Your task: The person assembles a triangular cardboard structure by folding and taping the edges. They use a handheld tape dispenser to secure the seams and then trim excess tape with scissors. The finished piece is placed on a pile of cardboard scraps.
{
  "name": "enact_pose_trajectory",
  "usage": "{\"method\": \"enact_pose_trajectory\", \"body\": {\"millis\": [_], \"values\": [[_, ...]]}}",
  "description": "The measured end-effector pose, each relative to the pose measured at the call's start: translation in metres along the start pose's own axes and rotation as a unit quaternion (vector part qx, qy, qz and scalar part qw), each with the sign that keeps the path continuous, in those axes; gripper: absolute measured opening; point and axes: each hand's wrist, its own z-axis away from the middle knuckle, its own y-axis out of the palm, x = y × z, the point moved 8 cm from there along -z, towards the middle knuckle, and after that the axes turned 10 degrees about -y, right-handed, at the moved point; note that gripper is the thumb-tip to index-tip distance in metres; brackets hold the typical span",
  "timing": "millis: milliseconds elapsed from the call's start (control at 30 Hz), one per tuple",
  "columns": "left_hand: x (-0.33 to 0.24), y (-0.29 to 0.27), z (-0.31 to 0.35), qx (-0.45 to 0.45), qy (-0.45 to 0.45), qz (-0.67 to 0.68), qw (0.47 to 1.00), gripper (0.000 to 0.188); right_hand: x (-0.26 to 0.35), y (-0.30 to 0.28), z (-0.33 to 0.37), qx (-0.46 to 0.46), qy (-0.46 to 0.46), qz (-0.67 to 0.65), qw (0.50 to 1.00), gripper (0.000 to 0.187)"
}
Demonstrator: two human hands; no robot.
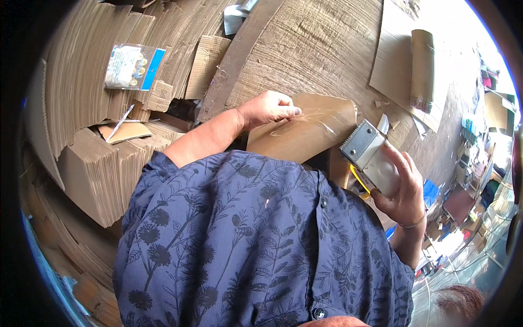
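Note:
A brown cardboard piece (321,136), bent or folded, lies in front of my chest at the table's near edge. Shiny, wrinkled clear tape (305,121) runs across its top. My left hand (269,110) rests at its left part with the fingers closed, fingertips against the tape; whether they pinch it is hard to see. To the right of the cardboard, my right hand (400,182) is wrapped around a tape dispenser (373,155) with a toothed metal plate. The dispenser's toothed end is turned toward the cardboard's right edge. A yellow strip (359,180) shows beneath it.
Stacks of flat cardboard (98,180) fill the left side, with a clear packet (133,66) on top. A brown roll (422,71) lies on a cardboard sheet (389,60) at the far right of the wooden table (310,43). Part of a person's head (460,302) shows lower right.

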Motion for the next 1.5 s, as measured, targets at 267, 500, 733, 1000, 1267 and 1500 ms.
{"method": "enact_pose_trajectory", "body": {"millis": [267, 500, 733, 1000, 1267, 1500], "values": [[-0.027, -0.014, 0.000, -0.048, 0.144, -0.008, 0.988, 0.047, -0.001, 0.002, 0.003, -0.009, -0.023, 0.016, 1.000, 0.079], [-0.003, 0.020, -0.037, -0.025, 0.183, -0.202, 0.962, 0.068, -0.008, 0.005, 0.010, -0.030, -0.050, 0.034, 0.998, 0.080], [-0.145, 0.100, 0.005, 0.111, 0.309, -0.273, 0.904, 0.029, -0.027, 0.001, 0.013, -0.070, -0.096, 0.006, 0.993, 0.077], [-0.157, 0.124, 0.012, -0.007, 0.294, -0.467, 0.834, 0.009, -0.078, -0.001, 0.052, -0.057, -0.088, 0.042, 0.994, 0.077], [-0.157, 0.123, 0.029, -0.161, 0.306, -0.535, 0.771, 0.013, -0.122, 0.028, 0.033, -0.061, -0.183, -0.137, 0.972, 0.076], [-0.151, 0.116, 0.040, -0.075, 0.327, -0.515, 0.789, 0.014, -0.133, 0.069, -0.006, -0.007, -0.265, -0.204, 0.942, 0.083]]}}
